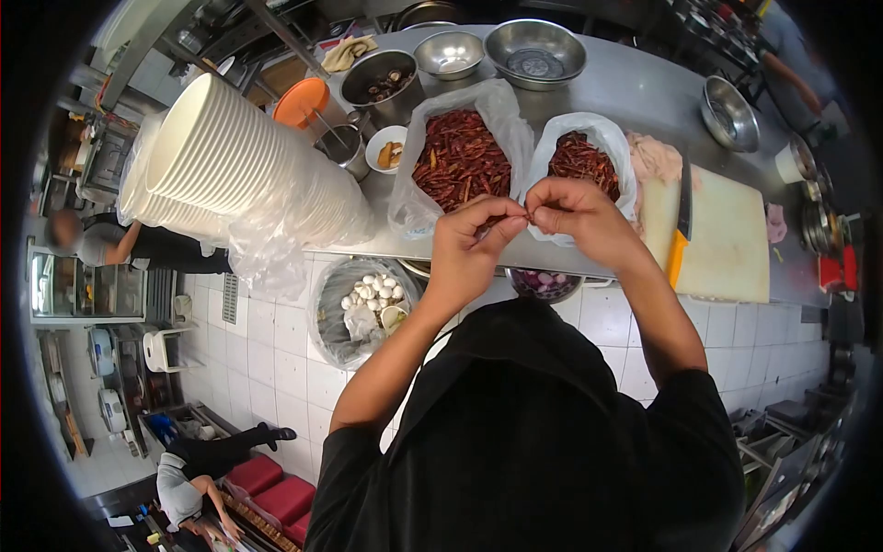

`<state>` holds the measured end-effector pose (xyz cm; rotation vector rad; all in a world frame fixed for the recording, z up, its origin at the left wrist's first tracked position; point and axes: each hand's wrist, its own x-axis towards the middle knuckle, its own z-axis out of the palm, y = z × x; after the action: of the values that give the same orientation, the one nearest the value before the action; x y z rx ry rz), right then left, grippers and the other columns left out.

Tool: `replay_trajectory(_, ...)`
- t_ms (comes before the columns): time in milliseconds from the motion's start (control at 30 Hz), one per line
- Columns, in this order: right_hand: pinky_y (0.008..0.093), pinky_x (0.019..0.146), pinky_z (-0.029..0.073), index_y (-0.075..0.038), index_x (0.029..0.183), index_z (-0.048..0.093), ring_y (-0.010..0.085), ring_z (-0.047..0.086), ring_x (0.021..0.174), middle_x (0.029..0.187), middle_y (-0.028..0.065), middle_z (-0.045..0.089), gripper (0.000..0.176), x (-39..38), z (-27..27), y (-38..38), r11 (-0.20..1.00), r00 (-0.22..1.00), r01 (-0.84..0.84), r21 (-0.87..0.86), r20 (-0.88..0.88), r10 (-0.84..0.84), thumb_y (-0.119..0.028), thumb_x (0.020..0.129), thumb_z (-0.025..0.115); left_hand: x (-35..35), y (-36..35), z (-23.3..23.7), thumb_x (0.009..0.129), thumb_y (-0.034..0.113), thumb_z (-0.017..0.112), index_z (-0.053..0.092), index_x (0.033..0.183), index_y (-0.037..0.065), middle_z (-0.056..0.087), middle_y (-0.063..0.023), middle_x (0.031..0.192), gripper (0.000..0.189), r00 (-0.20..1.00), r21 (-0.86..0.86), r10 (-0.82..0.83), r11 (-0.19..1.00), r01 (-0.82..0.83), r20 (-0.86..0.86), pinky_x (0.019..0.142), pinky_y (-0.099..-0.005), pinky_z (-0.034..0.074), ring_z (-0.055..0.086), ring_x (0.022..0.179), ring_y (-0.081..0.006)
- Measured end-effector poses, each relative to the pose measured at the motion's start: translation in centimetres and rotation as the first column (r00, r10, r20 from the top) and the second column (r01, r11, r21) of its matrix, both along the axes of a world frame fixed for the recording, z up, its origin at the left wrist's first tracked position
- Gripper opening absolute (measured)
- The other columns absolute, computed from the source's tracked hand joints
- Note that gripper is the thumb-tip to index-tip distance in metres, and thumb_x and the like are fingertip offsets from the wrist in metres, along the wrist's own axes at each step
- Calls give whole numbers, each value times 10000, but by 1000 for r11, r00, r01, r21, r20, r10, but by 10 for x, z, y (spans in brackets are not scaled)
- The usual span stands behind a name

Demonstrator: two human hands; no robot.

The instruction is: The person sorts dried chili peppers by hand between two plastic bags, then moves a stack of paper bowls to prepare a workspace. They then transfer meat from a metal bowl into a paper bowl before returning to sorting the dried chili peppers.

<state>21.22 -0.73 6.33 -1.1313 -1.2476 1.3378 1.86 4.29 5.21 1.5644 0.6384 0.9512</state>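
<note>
My left hand and my right hand meet fingertip to fingertip over the front edge of the steel counter. Both are pinched on a small dark red piece that looks like a dried chili, mostly covered by the fingers. Just beyond the left hand stands an open plastic bag of whole dried chilies. Behind the right hand is a smaller white bag of dried chilies, its front partly hidden by that hand.
A yellow-handled knife lies on a cutting board at right. Stacked white tubs stand left, near a pot of dark mushrooms. Metal bowls sit behind. A lined bin is below. Other people are around.
</note>
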Motion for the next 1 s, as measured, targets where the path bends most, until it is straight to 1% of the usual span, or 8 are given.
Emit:
replay_trajectory(133,255,714,427,-29,1000,631,101,532,758,854,6,599,72,-3,-17,-4,979,827,-152,-138,-560,50,-69,939,634,-5,-2,0,882,-9,701,706,974,-9,684,-32,831,93,997,-216,-55,974,67,61,684,-245,476,594,773,-66)
replay_trajectory(233,263,690,445,-18,978,661,112,567,742,848,13,634,85,-3,-26,-3,988,805,-9,-154,-588,-84,-76,918,645,-3,10,-16,862,6,718,712,981,-3,688,-49,828,120,1000,-120,11,993,-13,-17,700,-244,485,609,758,-100)
replay_trajectory(433,254,686,468,3,977,683,107,600,742,841,29,666,99,8,-48,-8,812,786,565,-149,-203,-584,-45,897,648,10,79,-45,774,85,777,739,1037,35,689,-163,1073,271,867,610,403,777,-154,-294,899,-352,511,661,975,-298)
replay_trajectory(567,224,671,459,-10,998,694,62,576,735,842,24,674,131,-6,-48,-12,714,722,692,104,-121,-682,1,873,657,-30,75,-12,779,103,783,740,1066,50,660,-155,1197,295,870,590,447,766,-253,-207,950,-393,489,633,1071,-330)
replay_trajectory(767,299,712,499,-16,964,643,133,609,800,865,72,628,110,-135,-53,13,821,897,408,400,-7,-443,25,871,601,-73,41,73,849,-2,728,721,1046,-6,658,-119,1194,198,874,487,483,751,-447,57,872,-285,499,620,1009,-160)
replay_trajectory(800,364,759,519,-9,997,640,232,650,838,906,114,649,153,-165,-54,14,948,977,211,237,-12,-214,-5,845,623,-73,39,78,852,-3,723,718,1043,-12,660,-120,1191,191,876,472,474,754,-457,90,867,-286,500,622,1008,-163)
replay_trajectory(833,434,820,520,3,1014,641,351,657,880,964,171,660,206,-188,-76,25,856,973,-27,516,210,-96,-19,813,604,-72,36,82,856,-3,719,716,1040,-18,662,-120,1189,184,876,456,467,757,-468,122,861,-287,502,624,1007,-167)
replay_trajectory(1000,490,891,495,-6,1056,698,389,647,1009,1044,215,675,285,-199,-74,28,888,721,-442,127,639,268,-53,784,626,-101,28,64,873,-23,686,699,1061,-35,672,-128,1170,188,832,489,555,728,-481,-7,857,-295,502,629,1027,-189)
